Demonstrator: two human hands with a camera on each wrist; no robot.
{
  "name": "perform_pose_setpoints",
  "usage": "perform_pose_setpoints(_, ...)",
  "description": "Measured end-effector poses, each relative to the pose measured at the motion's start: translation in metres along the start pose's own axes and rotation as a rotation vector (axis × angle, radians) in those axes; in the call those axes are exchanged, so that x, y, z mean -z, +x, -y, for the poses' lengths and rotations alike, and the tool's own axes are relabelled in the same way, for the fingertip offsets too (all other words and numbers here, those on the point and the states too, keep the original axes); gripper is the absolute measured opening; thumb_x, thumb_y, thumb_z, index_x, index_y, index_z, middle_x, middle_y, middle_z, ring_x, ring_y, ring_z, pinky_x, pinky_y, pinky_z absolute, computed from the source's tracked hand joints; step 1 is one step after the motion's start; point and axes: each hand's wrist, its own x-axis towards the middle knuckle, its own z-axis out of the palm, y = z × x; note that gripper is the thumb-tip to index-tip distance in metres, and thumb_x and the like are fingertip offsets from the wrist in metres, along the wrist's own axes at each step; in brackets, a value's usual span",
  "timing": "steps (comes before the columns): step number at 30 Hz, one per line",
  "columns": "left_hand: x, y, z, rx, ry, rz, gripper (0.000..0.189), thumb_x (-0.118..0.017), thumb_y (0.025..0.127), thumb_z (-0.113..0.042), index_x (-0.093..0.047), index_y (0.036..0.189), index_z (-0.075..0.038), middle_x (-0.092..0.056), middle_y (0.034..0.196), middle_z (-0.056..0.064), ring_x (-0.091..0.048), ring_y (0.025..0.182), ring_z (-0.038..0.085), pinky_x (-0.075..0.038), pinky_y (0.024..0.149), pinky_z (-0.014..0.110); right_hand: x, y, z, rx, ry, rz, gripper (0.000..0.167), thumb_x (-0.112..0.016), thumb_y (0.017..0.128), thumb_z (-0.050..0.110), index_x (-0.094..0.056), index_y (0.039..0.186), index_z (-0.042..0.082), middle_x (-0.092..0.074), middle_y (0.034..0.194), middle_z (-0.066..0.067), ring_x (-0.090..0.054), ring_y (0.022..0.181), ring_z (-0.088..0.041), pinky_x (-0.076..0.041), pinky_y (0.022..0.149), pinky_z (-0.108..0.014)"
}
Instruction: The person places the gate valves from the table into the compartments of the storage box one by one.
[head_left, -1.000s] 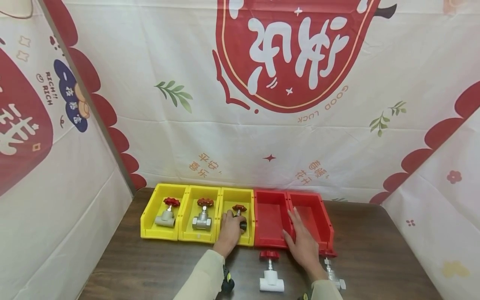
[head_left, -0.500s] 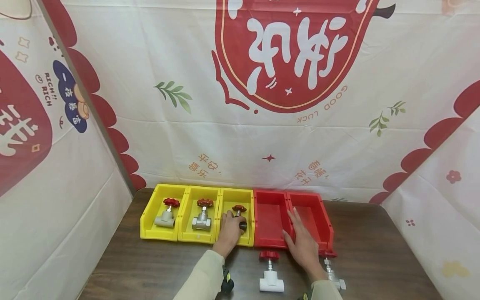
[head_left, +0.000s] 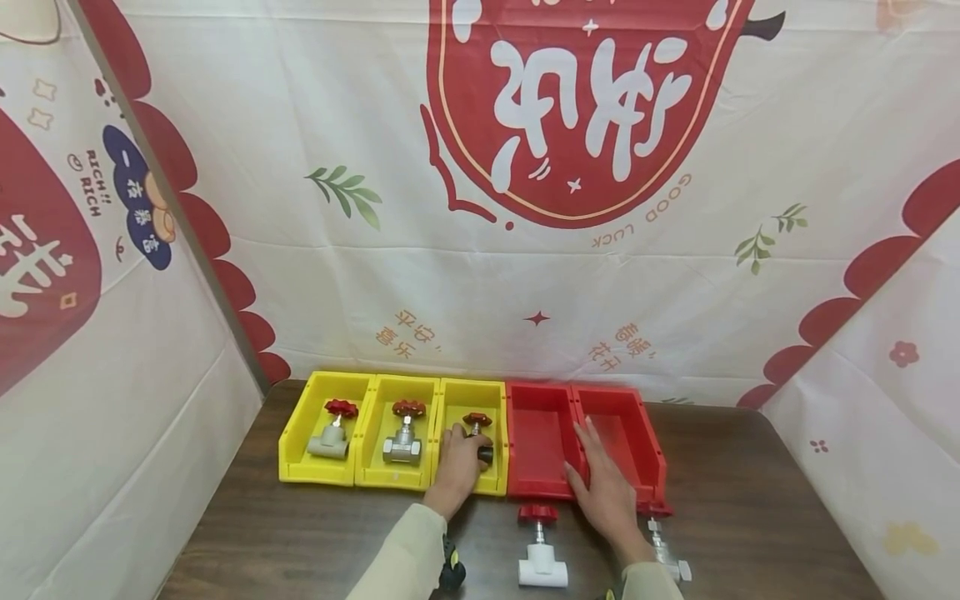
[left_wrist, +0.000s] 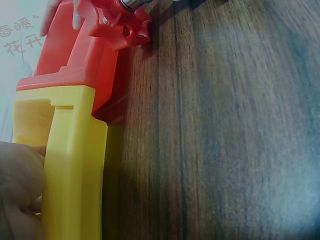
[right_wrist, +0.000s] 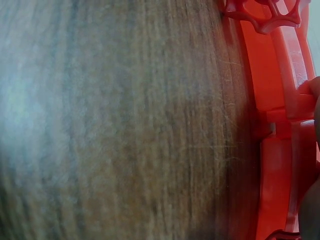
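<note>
In the head view my left hand reaches into the third yellow bin. Its fingers curl round the dark body of a valve with a red handwheel; the hand hides part of that body. The left wrist view shows this hand behind the yellow bin's front lip. My right hand lies with extended fingers over the divider between two red bins, the left one and the right one. Both red bins hold nothing visible.
A grey valve and a silver valve lie in the other two yellow bins. On the wooden table, before the red bins, are a white tee-shaped valve and a metal valve, partly behind the right forearm. A printed cloth hangs behind.
</note>
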Motion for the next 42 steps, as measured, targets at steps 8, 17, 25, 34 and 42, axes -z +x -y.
perform_pose_setpoints(8,0.000,0.000,0.002,-0.085,0.081,-0.029,0.036,-0.075,0.079,-0.004,-0.071,0.113,-0.014,-0.048,0.112,0.017,-0.043,0.101,0.028,-0.047,0.080,0.040,-0.001,0.000,0.000,0.008,0.009,-0.006,0.100,-0.077,0.078,0.038,-0.012,0.153,0.038,-0.010,0.159,0.005,-0.042,0.129,-0.036,-0.047,0.081,-0.063)
perform_pose_setpoints(17,0.006,-0.008,-0.001,-0.209,0.077,-0.142,0.030,-0.076,0.079,-0.003,-0.072,0.108,-0.013,-0.050,0.117,0.021,-0.046,0.108,0.034,-0.047,0.085,0.045,-0.003,0.001,-0.001,0.011,0.009,-0.014,0.100,-0.077,0.078,0.039,-0.011,0.152,0.040,-0.010,0.159,0.007,-0.042,0.129,-0.035,-0.048,0.080,-0.063)
perform_pose_setpoints(25,0.025,-0.019,0.002,-0.362,0.014,-0.201,0.040,-0.076,0.081,-0.007,-0.067,0.120,-0.015,-0.052,0.112,0.010,-0.051,0.102,0.023,-0.052,0.078,0.033,-0.003,0.002,-0.004,0.020,-0.002,-0.018,0.098,-0.075,0.080,0.041,-0.009,0.152,0.041,-0.012,0.159,0.005,-0.044,0.128,-0.036,-0.048,0.079,-0.062)
perform_pose_setpoints(34,0.051,-0.025,0.021,-0.421,0.054,-0.229,0.052,-0.076,0.082,-0.012,-0.058,0.131,-0.017,-0.052,0.124,0.014,-0.050,0.113,0.032,-0.046,0.091,0.050,0.000,0.004,-0.005,0.033,-0.016,-0.027,0.100,-0.078,0.078,0.041,-0.013,0.154,0.035,-0.015,0.159,0.001,-0.044,0.127,-0.039,-0.049,0.078,-0.062)
perform_pose_setpoints(42,0.058,-0.033,0.044,-0.367,0.146,-0.301,0.063,-0.081,0.078,-0.015,-0.054,0.135,-0.013,-0.048,0.132,0.021,-0.046,0.119,0.039,-0.041,0.096,0.057,0.000,0.002,-0.002,0.026,-0.004,-0.017,0.100,-0.077,0.078,0.041,-0.011,0.153,0.036,-0.013,0.159,0.002,-0.042,0.128,-0.039,-0.047,0.080,-0.064)
